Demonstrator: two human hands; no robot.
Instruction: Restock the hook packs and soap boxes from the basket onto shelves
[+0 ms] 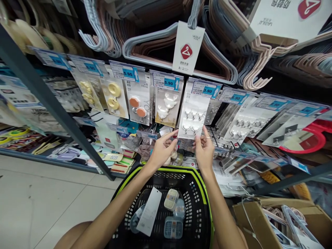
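A clear pack of white wall hooks hangs from the store rack in front of me. My left hand pinches its bottom left corner between thumb and fingers. My right hand grips its bottom right corner, a ring on one finger. Both arms reach out over a black shopping basket with a green rim. In the basket lie a long white card pack and a few small plastic items.
Packs of yellow, orange and white hooks hang to the left under blue price tags. Bundles of clothes hangers hang above. An open cardboard box stands at lower right. A dark shelf post slants left; tiled floor lies below it.
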